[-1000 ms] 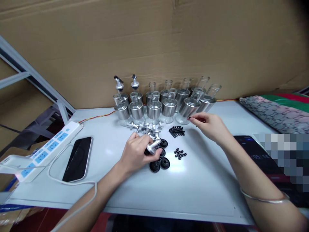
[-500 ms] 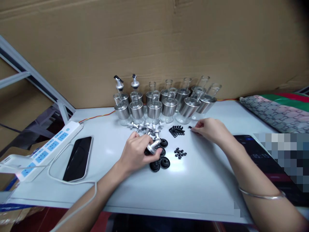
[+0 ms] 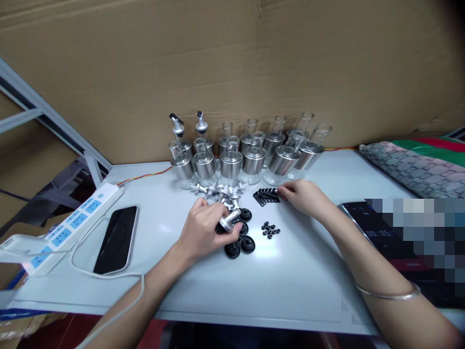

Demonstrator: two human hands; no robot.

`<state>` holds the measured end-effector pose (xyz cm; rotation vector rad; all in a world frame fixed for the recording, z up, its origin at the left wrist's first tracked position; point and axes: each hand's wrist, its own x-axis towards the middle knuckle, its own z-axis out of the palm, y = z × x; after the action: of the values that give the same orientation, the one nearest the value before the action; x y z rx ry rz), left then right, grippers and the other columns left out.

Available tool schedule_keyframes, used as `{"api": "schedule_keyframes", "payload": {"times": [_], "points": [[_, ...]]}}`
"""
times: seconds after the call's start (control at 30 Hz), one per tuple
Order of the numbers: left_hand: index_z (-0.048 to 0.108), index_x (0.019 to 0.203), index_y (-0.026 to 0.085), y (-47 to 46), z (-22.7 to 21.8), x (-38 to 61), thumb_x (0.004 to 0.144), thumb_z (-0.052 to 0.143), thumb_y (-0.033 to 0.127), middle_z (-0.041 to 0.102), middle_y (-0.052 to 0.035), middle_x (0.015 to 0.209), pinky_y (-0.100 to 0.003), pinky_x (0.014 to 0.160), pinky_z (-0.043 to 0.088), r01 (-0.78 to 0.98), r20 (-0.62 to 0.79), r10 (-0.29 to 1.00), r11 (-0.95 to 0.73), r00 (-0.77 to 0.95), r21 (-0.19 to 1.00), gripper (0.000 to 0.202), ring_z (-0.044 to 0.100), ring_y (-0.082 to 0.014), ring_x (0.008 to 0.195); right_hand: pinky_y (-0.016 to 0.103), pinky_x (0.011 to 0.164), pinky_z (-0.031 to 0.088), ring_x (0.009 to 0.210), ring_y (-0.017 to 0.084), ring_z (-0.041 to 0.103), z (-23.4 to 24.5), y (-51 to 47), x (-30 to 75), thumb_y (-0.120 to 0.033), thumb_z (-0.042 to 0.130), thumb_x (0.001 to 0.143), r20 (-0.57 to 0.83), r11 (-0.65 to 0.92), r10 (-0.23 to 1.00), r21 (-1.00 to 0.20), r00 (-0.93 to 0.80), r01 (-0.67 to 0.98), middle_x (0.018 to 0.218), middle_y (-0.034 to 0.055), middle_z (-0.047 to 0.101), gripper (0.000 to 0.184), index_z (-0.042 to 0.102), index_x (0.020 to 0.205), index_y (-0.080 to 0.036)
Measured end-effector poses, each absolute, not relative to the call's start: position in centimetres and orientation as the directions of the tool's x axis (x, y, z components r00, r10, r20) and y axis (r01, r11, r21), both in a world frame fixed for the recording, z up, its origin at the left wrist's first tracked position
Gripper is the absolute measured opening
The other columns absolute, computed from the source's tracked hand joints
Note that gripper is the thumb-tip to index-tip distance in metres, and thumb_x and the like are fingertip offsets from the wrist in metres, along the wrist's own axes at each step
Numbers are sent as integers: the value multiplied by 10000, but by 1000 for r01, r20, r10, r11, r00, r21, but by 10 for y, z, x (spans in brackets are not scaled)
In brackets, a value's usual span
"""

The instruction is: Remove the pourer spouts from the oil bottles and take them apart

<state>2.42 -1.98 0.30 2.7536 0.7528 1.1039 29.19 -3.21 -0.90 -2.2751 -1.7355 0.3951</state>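
My left hand (image 3: 203, 225) is closed around a silver pourer spout (image 3: 228, 220) with a black stopper base, held just above the table. Below and beside it lie several round black rubber stoppers (image 3: 247, 244). My right hand (image 3: 301, 196) pinches at the right end of a row of small black flap levers (image 3: 267, 196); its fingertips hide most of the lever in them. Between the hands sits a cluster of tiny black caps (image 3: 271, 230). A heap of silver spout parts (image 3: 225, 193) lies beyond my left hand.
Glass bottles with steel sleeves (image 3: 231, 165) stand in rows at the back; two carry pourers (image 3: 178, 125). At left are a phone (image 3: 116, 240), a power strip (image 3: 76, 223) and a white cable (image 3: 109, 275). A tablet-like screen (image 3: 363, 223) and a patterned cushion (image 3: 407, 167) are at right.
My right hand has moved slightly left, bringing the small black lever from beside the row to its right end. My left hand still holds the pourer spout in nearly the same place.
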Motion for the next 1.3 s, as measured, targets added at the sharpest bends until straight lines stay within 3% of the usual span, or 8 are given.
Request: {"api": "schedule_keyframes", "payload": {"times": [0.23,0.47,0.53,0.63,0.73,1.0,1.3], "points": [[461,693,179,-21,6,25,836,531,311,534,50,566,-281,615,331,407,671,434,-889,602,209,207,395,-94,480,265,590,380,596,180,596,-8,-30,292,-301,420,880,-102,-292,956,-393,274,872,610,46,669,372,616,589,-178],[459,688,182,-21,6,25,837,526,313,528,51,562,-278,604,341,408,678,431,-889,596,207,210,386,-94,479,316,670,398,787,263,641,-9,-32,281,-267,391,887,59,-277,947,-343,315,898,856,123,713,325,689,811,-162],[460,684,182,-21,6,25,836,529,315,528,48,566,-277,593,341,402,675,428,-892,601,208,213,393,-96,484,337,706,421,825,276,635,-13,-31,280,-232,400,867,179,-182,951,-334,252,925,912,141,700,307,693,862,-143],[465,686,179,-21,5,26,831,535,310,525,46,568,-277,588,344,396,670,424,-895,609,207,208,399,-100,489,365,818,448,923,265,606,-25,-28,282,-89,385,781,335,104,942,-362,26,926,991,137,668,368,659,1026,-114],[470,688,179,-21,4,26,825,544,301,524,45,569,-277,591,350,391,667,423,-896,614,209,198,406,-103,494,394,910,437,1032,257,557,-38,-25,286,12,349,665,345,267,930,-397,-127,878,1080,134,631,554,593,1148,-104],[469,691,180,-21,4,26,820,551,295,523,47,567,-275,593,361,380,662,424,-898,618,221,191,417,-102,492,433,918,440,1005,261,552,-44,-21,287,24,341,612,265,292,948,-489,-179,822,1032,127,613,533,620,1044,-116],[473,696,180,-22,4,26,824,550,303,533,42,577,-275,587,367,385,655,423,-898,626,212,194,414,-104,494,358,847,462,930,228,573,-39,-22,283,33,330,609,240,281,954,-495,-182,822,948,104,608,492,624,965,-139]]}}
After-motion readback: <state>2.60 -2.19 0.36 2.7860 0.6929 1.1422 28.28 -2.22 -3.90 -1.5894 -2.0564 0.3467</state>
